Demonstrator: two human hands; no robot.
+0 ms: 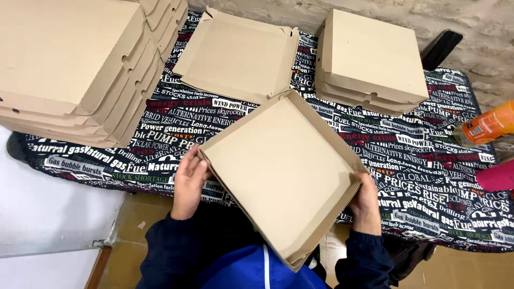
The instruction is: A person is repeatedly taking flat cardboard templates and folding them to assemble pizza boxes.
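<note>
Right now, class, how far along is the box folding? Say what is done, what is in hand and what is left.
Done: a tall stack of closed boxes at the left and a smaller stack at the far right. In hand: the left hand and right hand grip opposite sides of an open box with its walls raised. Left: one flat sheet lies unfolded on the printed cloth.

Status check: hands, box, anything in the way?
Left hand and right hand each grip a side of the open cardboard box. Nothing in the way.
</note>
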